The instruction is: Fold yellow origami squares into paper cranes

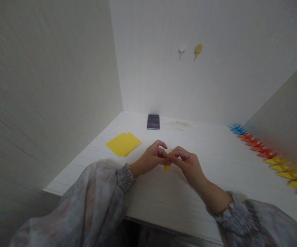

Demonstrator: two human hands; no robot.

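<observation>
A small folded piece of yellow-orange paper [167, 167] is pinched between my two hands above the table. My left hand [155, 155] grips it from the left with thumb and fingertips, its index finger raised and curved. From the right, my right hand [186, 161] pinches the same folded paper near its upper edge. Fingers cover most of the paper, so its full shape is hidden; a pointed corner shows below them. To the left of my left hand lie flat yellow paper sheets [123, 144], slightly fanned.
The white table [148, 195] meets walls at the left, back and right. A dark, blurred-out block [153, 121] stands near the back wall. Along the right wall runs a row of folded paper pieces [279, 163], blue, orange and yellow. Two hooks, white [182, 48] and yellow [198, 48], are on the back wall.
</observation>
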